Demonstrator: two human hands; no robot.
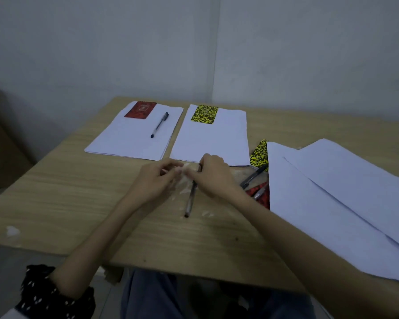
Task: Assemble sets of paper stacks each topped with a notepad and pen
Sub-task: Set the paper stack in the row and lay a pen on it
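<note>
Currently the right hand pinches the upper end of a black pen, tip slanting down toward the wooden table. Left hand: fingers curled close to the right hand; whether they grip anything cannot be told. Far left paper stack carries a red notepad and a blue pen. Middle paper stack carries a yellow notepad only. Loose sheets lie at right, beside spare pens.

Plain room: bare walls, wooden desk.
</note>
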